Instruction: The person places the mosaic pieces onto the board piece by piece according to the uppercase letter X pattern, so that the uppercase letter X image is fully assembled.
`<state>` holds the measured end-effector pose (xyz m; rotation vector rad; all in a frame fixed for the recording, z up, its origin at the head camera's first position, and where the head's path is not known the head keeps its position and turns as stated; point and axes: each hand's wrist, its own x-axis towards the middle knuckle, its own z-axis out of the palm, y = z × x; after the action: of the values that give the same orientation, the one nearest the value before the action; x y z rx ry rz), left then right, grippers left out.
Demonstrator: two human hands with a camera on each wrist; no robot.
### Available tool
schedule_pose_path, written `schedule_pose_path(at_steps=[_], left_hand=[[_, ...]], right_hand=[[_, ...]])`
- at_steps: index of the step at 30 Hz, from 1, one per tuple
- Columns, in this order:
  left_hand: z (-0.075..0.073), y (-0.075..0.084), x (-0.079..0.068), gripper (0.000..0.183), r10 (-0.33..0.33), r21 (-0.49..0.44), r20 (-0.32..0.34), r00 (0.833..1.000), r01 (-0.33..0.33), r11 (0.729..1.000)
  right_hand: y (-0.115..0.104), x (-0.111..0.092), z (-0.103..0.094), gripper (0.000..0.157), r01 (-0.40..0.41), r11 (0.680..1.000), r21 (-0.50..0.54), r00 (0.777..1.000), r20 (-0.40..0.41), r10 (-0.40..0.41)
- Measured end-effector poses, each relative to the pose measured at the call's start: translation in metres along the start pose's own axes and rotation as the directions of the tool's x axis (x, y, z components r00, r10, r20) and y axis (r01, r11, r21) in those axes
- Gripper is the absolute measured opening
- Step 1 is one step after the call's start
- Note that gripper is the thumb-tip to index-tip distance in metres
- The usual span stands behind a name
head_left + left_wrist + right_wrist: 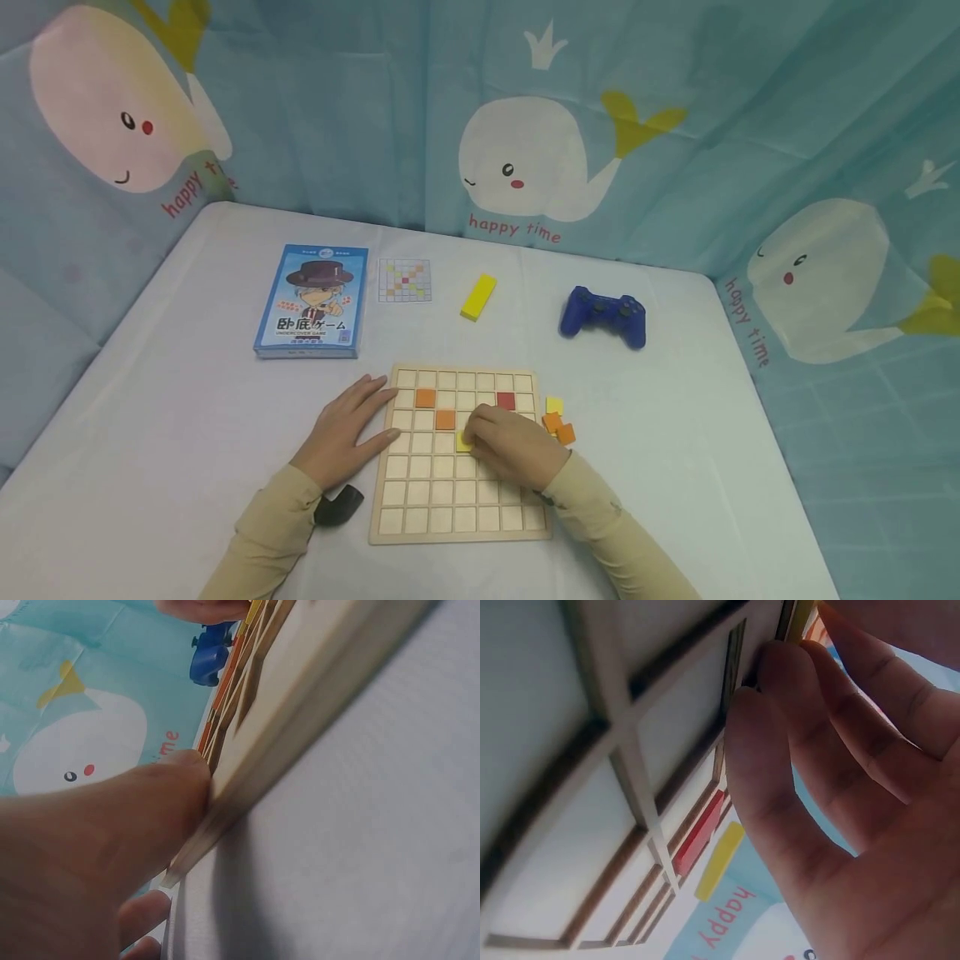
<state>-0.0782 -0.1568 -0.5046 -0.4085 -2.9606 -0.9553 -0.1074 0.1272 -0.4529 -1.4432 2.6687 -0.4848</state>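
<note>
A wooden grid board [418, 492] lies on the table before me. My right hand [517, 446], fingers curled, holds a yellow square tile [463, 442] at a cell near the board's middle. In the right wrist view, the fingertips [780, 664] are against the tile's edge; part of it is hidden. Set in other cells are an orange tile [425, 398], a second orange tile [445, 419] and a red tile [506, 401]. My left hand [341, 433] lies with spread fingers along the board's left edge, its thumb touching the frame.
Loose yellow and orange tiles [566, 433] lie off the board's right side. Behind are a blue game box [311, 300], a coloured pattern card [405, 280], a yellow block [477, 297] and a blue game controller [603, 317]. Beside my left wrist is a black curved object [340, 506].
</note>
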Motion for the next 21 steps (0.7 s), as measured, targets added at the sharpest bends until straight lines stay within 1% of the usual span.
schedule_pose_path(at_steps=[2, 6, 10, 12, 16, 21], left_hand=[[0.0, 0.0, 0.0, 0.062, 0.0, 0.001, -0.001, 1.0, 0.0, 1.0], [0.0, 0.0, 0.001, 0.062, 0.011, 0.0, -0.008, 1.0, -0.011, 1.0], [0.002, -0.001, 0.001, 0.061, 0.024, 0.001, -0.015, 1.0, -0.023, 1.0], [0.002, -0.001, 0.001, 0.061, 0.023, 0.002, -0.015, 1.0, -0.023, 1.0], [0.002, 0.0, 0.0, 0.061, 0.016, 0.002, -0.013, 1.0, -0.016, 1.0], [0.0, 0.001, 0.0, 0.061, 0.009, 0.001, -0.013, 1.0, -0.009, 1.0]], right_hand=[[0.0, 0.0, 0.0, 0.01, -0.006, 1.0, 0.0, 1.0, -0.004, 0.006], [-0.002, 0.001, 0.0, 0.005, -0.049, 0.999, 0.005, 0.999, 0.009, 0.049], [-0.003, -0.001, 0.0, 0.007, -0.086, 0.996, 0.012, 0.996, 0.029, 0.086], [-0.003, -0.003, -0.001, 0.009, -0.092, 0.996, 0.009, 0.995, 0.024, 0.092], [0.0, -0.011, -0.007, 0.014, -0.099, 0.995, -0.004, 0.995, -0.029, 0.099], [0.013, -0.028, -0.02, 0.02, -0.162, 0.987, -0.013, 0.981, -0.114, 0.16]])
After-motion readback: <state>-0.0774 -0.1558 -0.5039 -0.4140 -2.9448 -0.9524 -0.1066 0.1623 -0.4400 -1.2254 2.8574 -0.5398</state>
